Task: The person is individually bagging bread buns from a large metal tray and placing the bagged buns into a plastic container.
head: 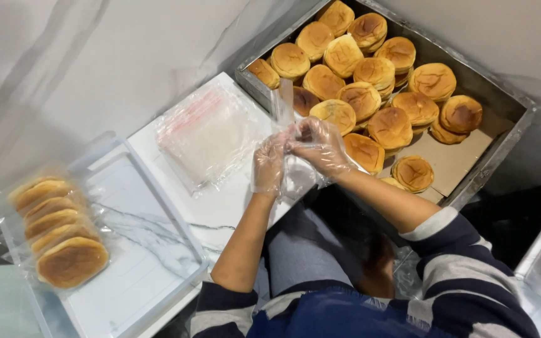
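Both hands wore thin clear gloves and met in the middle of the view, just above the person's lap. The left hand (pixel 268 164) and the right hand (pixel 322 148) had their fingers curled in and pinched together on a small clear plastic bag (pixel 295 172), whose upper edge stood up between them toward the far side. Whether a bun already sat inside that bag could not be told; the film was crumpled and glossy and hid its contents.

Just left of the hands, a stack of empty clear bags (pixel 208 134) with a reddish strip along one edge lay on a white board (pixel 220 213). It looked thick, so by my judgement plenty of bags were unused.

Farther left, a clear plastic bin (pixel 151 250) held a short row of wrapped buns (pixel 57 231), standing on edge at its left end, perhaps five or six. Most of the bin's floor was bare.

On the far right, a metal tray (pixel 502 134) lined with brown paper held a large heap of unwrapped golden buns (pixel 377 81), well over twenty, some stacked on others. Only the near right corner of the paper showed bare.

Judged from these piles, the bagging was at an early stage: a handful were wrapped and set aside, one bag was in hand, and the great bulk of the buns lay loose in the tray.
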